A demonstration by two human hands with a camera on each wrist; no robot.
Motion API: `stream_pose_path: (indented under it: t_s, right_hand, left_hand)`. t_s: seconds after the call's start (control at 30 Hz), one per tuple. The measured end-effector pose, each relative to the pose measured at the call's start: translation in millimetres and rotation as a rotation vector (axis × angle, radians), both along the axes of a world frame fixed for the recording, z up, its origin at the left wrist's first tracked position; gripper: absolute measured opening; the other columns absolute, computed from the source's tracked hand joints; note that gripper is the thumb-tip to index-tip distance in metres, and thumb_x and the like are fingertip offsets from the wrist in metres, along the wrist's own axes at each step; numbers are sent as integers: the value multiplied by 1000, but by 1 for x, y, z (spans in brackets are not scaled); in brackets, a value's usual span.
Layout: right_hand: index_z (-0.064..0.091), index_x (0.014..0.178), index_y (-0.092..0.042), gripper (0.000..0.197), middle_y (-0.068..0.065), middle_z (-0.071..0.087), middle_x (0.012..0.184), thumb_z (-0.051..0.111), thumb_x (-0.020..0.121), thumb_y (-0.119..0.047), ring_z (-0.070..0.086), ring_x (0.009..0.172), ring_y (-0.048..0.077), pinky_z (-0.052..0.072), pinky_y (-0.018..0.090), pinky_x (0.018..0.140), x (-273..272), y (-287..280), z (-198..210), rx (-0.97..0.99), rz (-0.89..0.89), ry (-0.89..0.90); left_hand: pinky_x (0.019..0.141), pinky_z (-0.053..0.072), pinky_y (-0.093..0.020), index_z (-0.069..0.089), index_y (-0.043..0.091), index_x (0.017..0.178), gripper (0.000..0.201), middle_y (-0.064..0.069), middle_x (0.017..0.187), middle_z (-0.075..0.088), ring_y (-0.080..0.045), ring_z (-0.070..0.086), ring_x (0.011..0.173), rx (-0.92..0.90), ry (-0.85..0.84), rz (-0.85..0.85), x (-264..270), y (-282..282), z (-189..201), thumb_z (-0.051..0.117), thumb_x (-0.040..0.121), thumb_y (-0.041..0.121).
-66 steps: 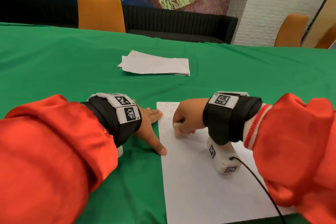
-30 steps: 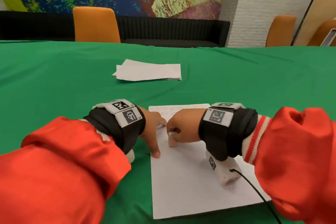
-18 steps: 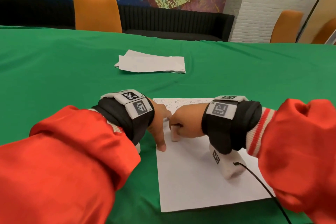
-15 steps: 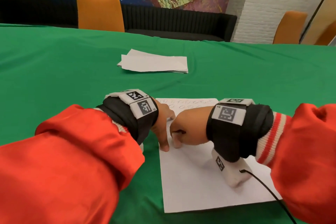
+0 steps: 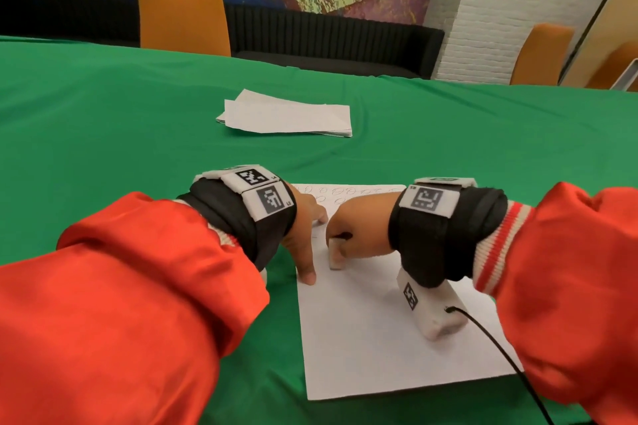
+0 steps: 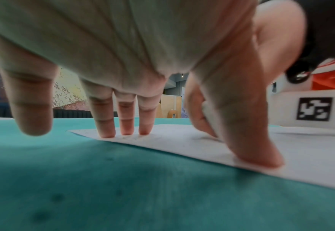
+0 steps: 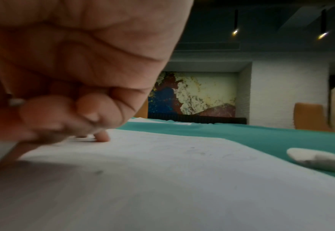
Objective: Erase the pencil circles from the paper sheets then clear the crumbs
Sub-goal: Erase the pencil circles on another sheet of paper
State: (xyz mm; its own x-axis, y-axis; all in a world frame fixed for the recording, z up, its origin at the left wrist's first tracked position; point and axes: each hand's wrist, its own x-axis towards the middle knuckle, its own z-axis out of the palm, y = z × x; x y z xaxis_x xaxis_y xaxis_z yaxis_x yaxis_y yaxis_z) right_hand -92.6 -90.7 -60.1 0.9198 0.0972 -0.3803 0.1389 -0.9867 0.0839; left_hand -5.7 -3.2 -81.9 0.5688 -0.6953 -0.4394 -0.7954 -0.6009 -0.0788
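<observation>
right hand (image 5: 359, 229) pinching eraser (image 5: 336, 257), tip on paper sheet (image 5: 379, 338) near left edge. left hand (image 5: 303, 238) spread, fingertips pinning sheet. pencil circles (image 5: 345, 190) remain along far edge. advise short strokes, away from pinned edge, to avoid buckling.

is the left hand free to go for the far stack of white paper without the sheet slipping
Probably not: the left hand presses the near white paper sheet while the right hand rubs a white eraser. Bare green tablecloth leads to the stack.
</observation>
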Motion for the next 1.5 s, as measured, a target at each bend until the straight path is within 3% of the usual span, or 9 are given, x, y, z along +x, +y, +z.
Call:
stream_pose_path:
  t_s: [0.1,0.23,0.4,0.5,0.73,0.87,1.07,1.27,1.5]
  right_hand:
    - [63,113,-18,27,-3,58,96,50,93,-28,48,81,14,35,23,72,-3,-1,0,18,-6,15]
    - [61,117,-19,28,-2,59,99,49,94,-28,45,75,11,33,17,57,-11,3,0,26,46,84]
    - [65,111,-18,26,0,61,97,48,93,-26,48,82,14,35,24,72,-3,-10,-1,30,-28,-26]
    - [65,111,-22,25,-3,63,102,52,91,-31,50,83,12,41,25,76,-10,-5,-2,59,8,52]
    - [65,113,-20,26,-2,62,99,49,92,-26,49,84,13,35,22,73,-6,-17,-4,66,-21,-23]
    - [66,110,-24,25,-4,66,100,53,90,-30,55,84,14,39,22,73,-14,-21,-5,91,9,95]
    - [63,103,-20,22,-7,64,99,44,92,-20,56,89,15,40,23,74,-11,-71,4,106,-155,-292]
    - [61,105,-21,25,-3,63,102,40,91,-17,54,88,18,43,27,75,-9,-83,-2,101,-219,-302]
    - [46,74,-25,17,0,61,98,44,91,-20,50,84,20,39,27,70,-1,-88,-9,-19,-179,-189]
  left_hand:
    - [99,37,-31,37,24,140,91,1,139,42,-22,44,126,-16,2,9,0,1,1,80,65,51]
    - [104,37,-32,35,23,141,92,0,140,39,-22,42,128,-1,3,4,-2,0,2,80,66,50]
    - [105,37,-33,35,23,141,91,1,141,40,-21,43,128,-2,3,15,-5,1,4,80,67,50]
    - [108,34,-35,33,24,143,95,0,142,38,-22,40,130,0,7,6,-4,1,4,81,65,51]
    - [109,32,-34,29,24,146,96,0,146,34,-21,37,133,23,-4,4,-5,1,6,78,68,52]
    - [111,30,-36,28,23,146,99,0,148,32,-20,36,134,22,2,8,-4,2,6,79,67,53]
    - [111,29,-36,27,24,146,96,1,149,29,-20,34,135,26,-3,28,-10,2,9,76,70,53]
    - [102,32,-28,31,31,144,80,6,147,33,-17,43,129,-37,55,107,-11,-5,20,68,78,54]
    - [103,30,-29,26,27,148,82,1,150,34,-21,37,134,-12,9,91,-11,-40,27,66,81,53]
